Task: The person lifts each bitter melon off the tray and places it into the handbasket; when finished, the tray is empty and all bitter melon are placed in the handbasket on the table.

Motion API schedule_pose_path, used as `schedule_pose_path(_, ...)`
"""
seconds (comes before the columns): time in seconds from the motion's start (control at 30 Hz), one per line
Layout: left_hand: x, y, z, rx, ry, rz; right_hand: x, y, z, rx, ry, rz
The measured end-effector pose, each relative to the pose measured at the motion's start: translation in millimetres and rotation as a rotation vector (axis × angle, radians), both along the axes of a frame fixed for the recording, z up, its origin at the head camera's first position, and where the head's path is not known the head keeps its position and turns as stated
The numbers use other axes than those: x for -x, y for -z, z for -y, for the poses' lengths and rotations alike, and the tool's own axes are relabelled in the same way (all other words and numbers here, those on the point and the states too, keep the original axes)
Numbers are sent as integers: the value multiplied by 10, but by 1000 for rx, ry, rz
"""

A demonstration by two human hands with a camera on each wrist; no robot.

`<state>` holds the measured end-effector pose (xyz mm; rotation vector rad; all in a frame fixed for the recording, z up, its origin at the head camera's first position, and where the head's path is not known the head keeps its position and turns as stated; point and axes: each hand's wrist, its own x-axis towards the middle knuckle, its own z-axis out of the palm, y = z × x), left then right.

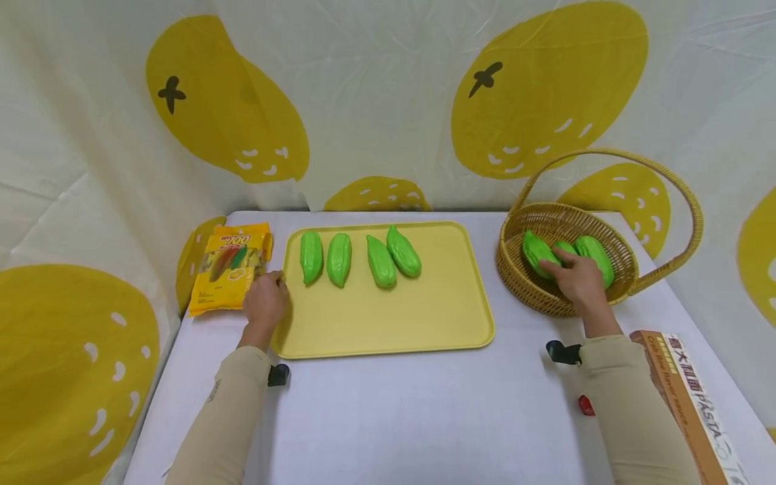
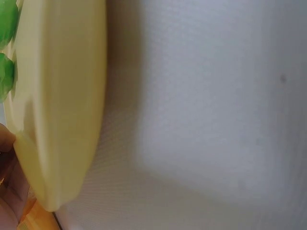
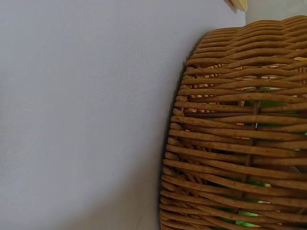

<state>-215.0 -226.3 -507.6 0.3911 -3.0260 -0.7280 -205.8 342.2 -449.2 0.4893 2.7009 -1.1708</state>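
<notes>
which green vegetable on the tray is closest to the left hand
The leftmost green vegetable on the yellow tray: it lies at the end beside the left hand; the other three lie farther right.

We've a tray (image 1: 364,320) on the tabletop (image 1: 412,417), btwn snack bag (image 1: 227,273) (L) & basket (image 1: 527,293) (R); 4 veg (image 1: 380,263) across tray's far half, more veg (image 1: 597,259) in basket. Nearer us: pasta box (image 1: 688,397) far R, wrapped item (image 1: 586,405) L of box. Curtain (image 1: 376,108) behind everything.

head: above, forward-down, farthest | left wrist: close, facing tray (image 2: 74,96) | right wrist: close, facing basket (image 3: 216,148) | head shares both
</notes>
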Motion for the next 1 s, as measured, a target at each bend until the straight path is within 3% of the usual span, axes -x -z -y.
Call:
schedule_pose_path(0.33,3,12,-3,-9,4,-11,23,8,17,-90,-21,45)
schedule_pose_path(0.57,14,39,12,-17,4,-20,27,6,51,-162,-60,12)
schedule_pose_path(1.0,-14,-12,-1,3,8,-16,18,60,46,-250,-101,-43)
